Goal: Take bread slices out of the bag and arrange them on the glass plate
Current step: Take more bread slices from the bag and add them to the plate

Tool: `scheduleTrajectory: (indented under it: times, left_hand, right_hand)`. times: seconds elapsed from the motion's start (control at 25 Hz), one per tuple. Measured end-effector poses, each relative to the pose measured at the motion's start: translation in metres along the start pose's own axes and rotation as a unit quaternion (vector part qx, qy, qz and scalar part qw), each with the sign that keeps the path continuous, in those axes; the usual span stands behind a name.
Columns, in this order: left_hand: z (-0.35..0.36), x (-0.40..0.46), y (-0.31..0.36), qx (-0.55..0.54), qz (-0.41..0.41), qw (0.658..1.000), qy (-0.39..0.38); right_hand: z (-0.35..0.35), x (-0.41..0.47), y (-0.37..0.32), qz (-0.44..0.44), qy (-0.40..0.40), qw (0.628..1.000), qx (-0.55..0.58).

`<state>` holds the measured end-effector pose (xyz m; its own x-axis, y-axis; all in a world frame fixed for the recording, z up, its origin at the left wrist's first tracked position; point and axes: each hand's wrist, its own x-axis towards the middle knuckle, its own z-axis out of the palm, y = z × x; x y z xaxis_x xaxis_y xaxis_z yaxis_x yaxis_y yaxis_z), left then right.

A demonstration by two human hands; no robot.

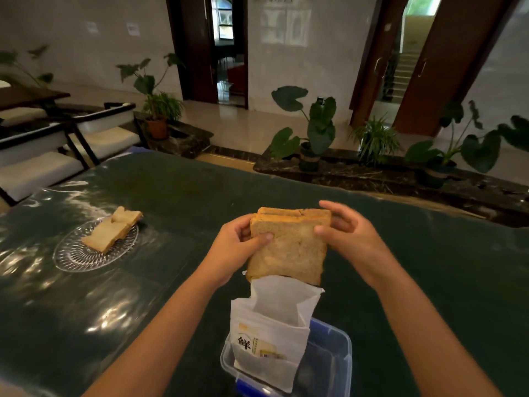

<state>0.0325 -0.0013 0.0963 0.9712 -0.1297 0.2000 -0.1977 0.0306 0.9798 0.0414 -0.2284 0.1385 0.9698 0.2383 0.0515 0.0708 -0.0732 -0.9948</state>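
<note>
While I watch through the head camera, both hands grip bread above the bag.
Left hand [243, 239]: closed on the left edge of the bread stack [287, 247], thumb across the front face.
Right hand [343, 233]: closed on the right edge of that stack, fingers curled behind it.
Bread stack: upright, at least 2 slices, lifted just above the bag mouth; I cannot tell whether its bottom edge touches the bag.
Bag [269, 336]: white, open at the top, standing in a clear plastic box [329, 365].
Plate [96, 245]: glass, well to the left on the dark table [183, 196].
Slices on plate [113, 229]: 2, overlapping.
</note>
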Motion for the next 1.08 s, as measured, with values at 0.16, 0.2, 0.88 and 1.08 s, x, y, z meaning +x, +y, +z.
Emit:
scheduleTrajectory:
  times: [0.16,0.2,0.88,1.08]
  left_hand:
    - [-0.014,-0.006,0.002,-0.011,-0.039,0.998,0.038]
    - [-0.019,-0.010,0.002,-0.014,-0.049,0.997,0.049]
    - [-0.279,-0.163,0.016,-0.117,-0.140,0.972,0.147]
    - [-0.376,-0.205,0.021,-0.065,-0.150,0.973,0.160]
  right_hand:
    - [0.027,0.006,0.036,0.048,0.024,0.995,0.090]
    - [0.036,0.009,0.039,0.039,0.028,0.995,0.092]
    - [0.327,0.022,0.030,0.057,-0.037,0.992,0.110]
    - [0.436,0.017,0.037,0.087,-0.029,0.988,0.124]
